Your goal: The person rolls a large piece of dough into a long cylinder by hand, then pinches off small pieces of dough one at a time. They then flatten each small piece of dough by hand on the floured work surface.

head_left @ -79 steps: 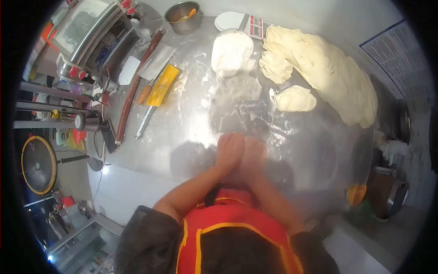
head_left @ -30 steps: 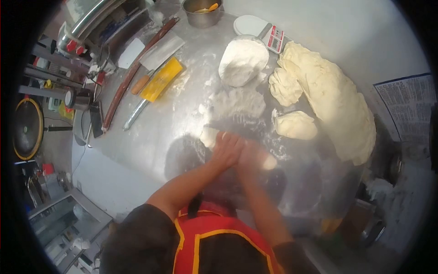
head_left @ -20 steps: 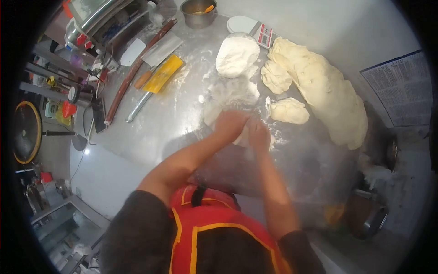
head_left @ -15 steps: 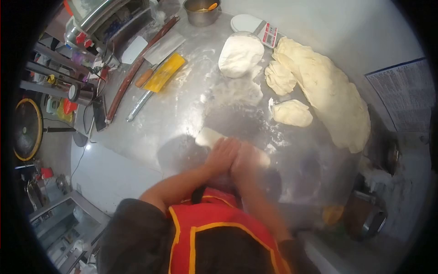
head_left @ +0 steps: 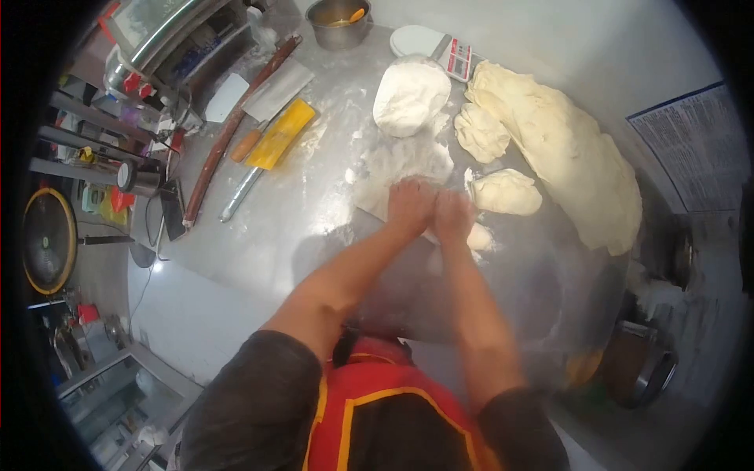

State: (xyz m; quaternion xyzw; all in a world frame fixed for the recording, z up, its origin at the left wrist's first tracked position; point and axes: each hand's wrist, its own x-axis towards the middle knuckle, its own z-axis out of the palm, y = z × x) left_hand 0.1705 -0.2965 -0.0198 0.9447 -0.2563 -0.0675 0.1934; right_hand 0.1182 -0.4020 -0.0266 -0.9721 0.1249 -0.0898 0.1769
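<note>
Side by side on the steel worktable (head_left: pixel 353 271), my left hand (head_left: pixel 412 208) and my right hand (head_left: pixel 453 216) press down on a piece of dough. Most of that dough is hidden under them; one pale end (head_left: pixel 479 237) shows by the right hand. The left hand's fingers are curled over the dough. Motion blurs the right hand, which looks closed against it. Just beyond to the right lies a small dough lump (head_left: pixel 506 192), with a rounder dough piece (head_left: pixel 481 133) behind it. A large dough mass (head_left: pixel 561 149) stretches along the right side. Flour (head_left: pixel 411 98) is heaped ahead.
At the back are a kitchen scale (head_left: pixel 458 59) and a metal pot (head_left: pixel 338 33). On the left lie a long brown rod (head_left: pixel 229 137), a wide-bladed cleaver (head_left: pixel 279 89), a yellow flat tool (head_left: pixel 283 133) and a white scraper (head_left: pixel 228 97). A printed sheet (head_left: pixel 691 145) hangs at right.
Both hands have pushed forward, away from my body, and slightly right, with the dough under them. My arms are stretched out further. The other dough pieces stay put.
</note>
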